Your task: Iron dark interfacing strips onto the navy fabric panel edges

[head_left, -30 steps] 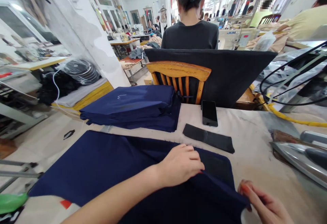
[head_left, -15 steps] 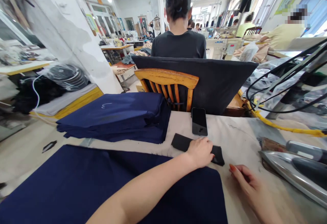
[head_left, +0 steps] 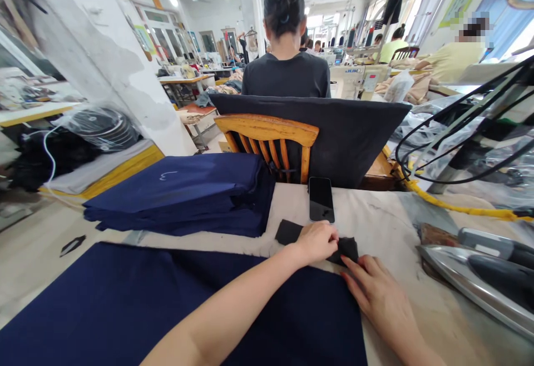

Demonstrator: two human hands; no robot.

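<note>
A large navy fabric panel (head_left: 137,305) lies flat on the padded table (head_left: 387,216) in front of me. Just beyond its far edge sits a small black fabric strip (head_left: 287,231). My left hand (head_left: 317,242) rests on that strip with fingers curled over its middle. My right hand (head_left: 377,293) lies flat on the table at the panel's right corner, fingertips touching the strip's right end (head_left: 349,246). A black phone (head_left: 321,199) lies face up just behind the strip.
A stack of folded navy pieces (head_left: 183,193) sits at the back left. An iron (head_left: 479,274) rests at the right edge, with cables (head_left: 450,132) above. A wooden chair (head_left: 267,143) draped in dark cloth and a seated person (head_left: 286,54) are behind the table.
My left hand left the navy panel's edge and reached forward onto the black strip. My right hand let go of the panel's corner and moved up to the strip's right end.
</note>
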